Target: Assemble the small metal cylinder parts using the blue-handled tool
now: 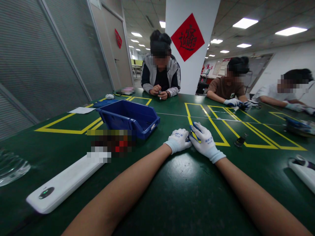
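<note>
White-gloved hands (fabric) hold a small piece.

"How many co-workers do you count?"
"3 in view."
"And the wearer's own gloved hands?"
"2."
"Large blue bins?"
"1."
"Red diamond signs?"
"2."
"White pillars?"
"1."

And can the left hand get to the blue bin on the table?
Probably yes: the blue bin is near the left hand, ahead and to its left, and nothing seems to stand between them. That hand looks busy with a small dark part, though.
</note>
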`<state>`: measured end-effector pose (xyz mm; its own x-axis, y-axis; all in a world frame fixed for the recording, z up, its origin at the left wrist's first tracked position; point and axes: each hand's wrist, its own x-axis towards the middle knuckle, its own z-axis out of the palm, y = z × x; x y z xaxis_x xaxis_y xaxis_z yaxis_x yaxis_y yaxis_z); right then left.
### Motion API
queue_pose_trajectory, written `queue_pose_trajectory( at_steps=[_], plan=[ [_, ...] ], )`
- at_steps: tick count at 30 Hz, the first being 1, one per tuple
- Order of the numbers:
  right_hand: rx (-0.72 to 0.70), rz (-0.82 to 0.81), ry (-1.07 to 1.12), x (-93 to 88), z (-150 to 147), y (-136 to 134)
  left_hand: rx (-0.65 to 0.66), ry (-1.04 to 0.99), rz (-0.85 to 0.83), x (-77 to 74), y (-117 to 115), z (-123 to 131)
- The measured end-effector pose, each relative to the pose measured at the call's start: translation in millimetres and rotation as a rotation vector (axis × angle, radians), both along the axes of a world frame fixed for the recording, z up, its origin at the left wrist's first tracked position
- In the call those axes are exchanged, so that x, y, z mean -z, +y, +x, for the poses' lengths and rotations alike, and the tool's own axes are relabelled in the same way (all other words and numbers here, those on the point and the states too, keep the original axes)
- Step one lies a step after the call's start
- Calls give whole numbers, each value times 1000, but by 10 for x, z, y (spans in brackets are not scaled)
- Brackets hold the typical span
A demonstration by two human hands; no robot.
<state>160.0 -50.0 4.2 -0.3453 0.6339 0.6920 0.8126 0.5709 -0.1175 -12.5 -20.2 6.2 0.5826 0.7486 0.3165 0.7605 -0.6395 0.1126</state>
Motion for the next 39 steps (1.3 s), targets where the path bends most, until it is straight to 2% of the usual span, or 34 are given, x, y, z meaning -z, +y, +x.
queue_pose_trajectory(
  at_steps=[15, 27, 34, 39],
  plan=[
    [-99, -31, -140, -121, -19, -128, 27, -52, -90, 50, 63, -28],
    [-40, -32, -100, -105, -62, -129, 48, -54, -98, 75, 104, -24],
    [-37, -22, -163, -154, -115, -200, 19, -41, -107, 35, 59, -55],
    [-118, 22, -239, -167, -220, -298, 49, 45, -90, 136, -81, -133]
  ],
)
